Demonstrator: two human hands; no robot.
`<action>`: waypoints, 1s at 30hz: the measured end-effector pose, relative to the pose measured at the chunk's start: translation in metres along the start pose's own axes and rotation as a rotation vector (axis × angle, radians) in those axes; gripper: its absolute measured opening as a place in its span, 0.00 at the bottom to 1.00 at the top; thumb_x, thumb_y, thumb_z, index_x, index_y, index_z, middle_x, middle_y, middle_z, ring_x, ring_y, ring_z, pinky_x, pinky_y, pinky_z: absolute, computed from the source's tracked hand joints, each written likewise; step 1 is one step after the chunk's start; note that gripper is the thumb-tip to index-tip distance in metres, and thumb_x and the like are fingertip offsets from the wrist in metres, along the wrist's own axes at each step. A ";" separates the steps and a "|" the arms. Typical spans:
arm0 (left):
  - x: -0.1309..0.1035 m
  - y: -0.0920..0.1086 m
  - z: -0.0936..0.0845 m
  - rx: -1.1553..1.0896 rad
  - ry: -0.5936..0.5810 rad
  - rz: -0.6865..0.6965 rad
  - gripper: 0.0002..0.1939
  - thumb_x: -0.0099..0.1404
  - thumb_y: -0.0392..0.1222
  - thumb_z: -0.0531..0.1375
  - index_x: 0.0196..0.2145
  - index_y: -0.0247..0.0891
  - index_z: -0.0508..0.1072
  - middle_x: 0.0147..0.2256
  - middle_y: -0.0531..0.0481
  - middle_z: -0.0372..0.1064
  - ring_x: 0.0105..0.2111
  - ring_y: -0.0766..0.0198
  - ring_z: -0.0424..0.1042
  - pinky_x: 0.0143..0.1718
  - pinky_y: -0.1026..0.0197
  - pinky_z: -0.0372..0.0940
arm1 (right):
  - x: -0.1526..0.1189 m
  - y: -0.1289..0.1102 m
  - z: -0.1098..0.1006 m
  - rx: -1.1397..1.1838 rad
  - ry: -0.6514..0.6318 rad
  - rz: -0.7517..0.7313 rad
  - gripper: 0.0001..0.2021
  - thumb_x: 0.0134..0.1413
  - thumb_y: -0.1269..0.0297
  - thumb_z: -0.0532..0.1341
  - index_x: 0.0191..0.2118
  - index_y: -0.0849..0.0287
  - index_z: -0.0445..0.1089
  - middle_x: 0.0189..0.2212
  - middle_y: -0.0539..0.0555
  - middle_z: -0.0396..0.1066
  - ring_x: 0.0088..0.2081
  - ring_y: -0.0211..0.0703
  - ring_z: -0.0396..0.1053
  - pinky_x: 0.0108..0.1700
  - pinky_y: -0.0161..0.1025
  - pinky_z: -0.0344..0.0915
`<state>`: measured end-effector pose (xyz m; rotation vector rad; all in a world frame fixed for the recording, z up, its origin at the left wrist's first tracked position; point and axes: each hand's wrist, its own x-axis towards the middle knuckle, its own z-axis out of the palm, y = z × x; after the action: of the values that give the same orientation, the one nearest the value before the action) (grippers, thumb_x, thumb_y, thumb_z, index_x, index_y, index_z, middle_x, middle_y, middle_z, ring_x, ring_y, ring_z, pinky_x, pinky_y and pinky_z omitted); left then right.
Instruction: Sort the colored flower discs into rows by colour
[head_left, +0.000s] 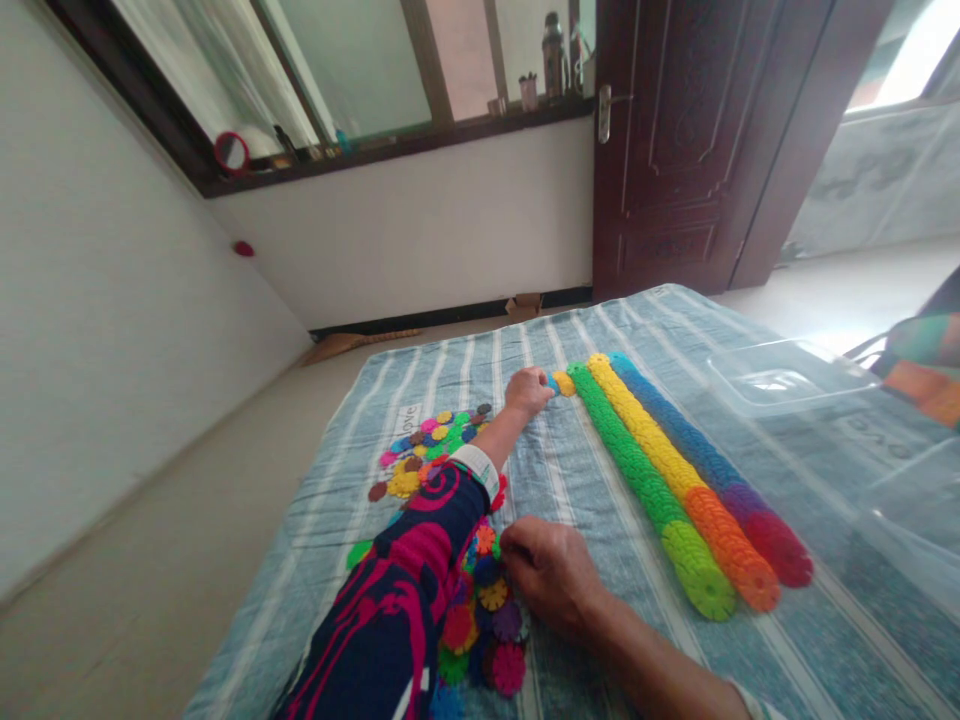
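My left hand (529,390), at the end of a dark sleeve with pink patterns, reaches toward the far part of the bed. Its fingers pinch a blue notched plastic disc (553,384), beside a yellow disc (564,384) and the far end of the green row (619,440). Overlapping discs also form a yellow-to-orange row (660,450) and a blue-to-purple-to-red row (690,430). My right hand (555,575) rests curled at the edge of a loose pile of coloured discs (495,597); whatever its fingertips hold is hidden. More loose discs (442,432) lie farther off, partly behind my left arm.
Striped blue bedding (559,480) lies beneath everything. A clear plastic box (787,375) stands at the right, and another clear container (922,500) is nearer. Part of a person's colourful clothing (926,370) shows at the right edge. Beyond the bed are a wall and a brown door (675,150).
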<state>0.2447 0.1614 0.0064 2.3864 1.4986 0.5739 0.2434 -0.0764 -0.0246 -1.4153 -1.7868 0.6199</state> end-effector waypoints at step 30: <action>-0.132 -0.109 -0.153 0.076 -0.467 -0.203 0.05 0.46 0.39 0.55 0.21 0.35 0.69 0.15 0.57 0.59 0.17 0.69 0.60 0.20 0.67 0.52 | -0.006 0.006 0.002 0.033 -0.029 0.006 0.09 0.52 0.71 0.55 0.28 0.58 0.71 0.24 0.48 0.69 0.26 0.35 0.63 0.29 0.31 0.50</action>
<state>0.0361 0.0915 0.0714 2.1776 1.5323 -0.0859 0.2462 -0.0800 -0.0316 -1.3967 -1.7872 0.6729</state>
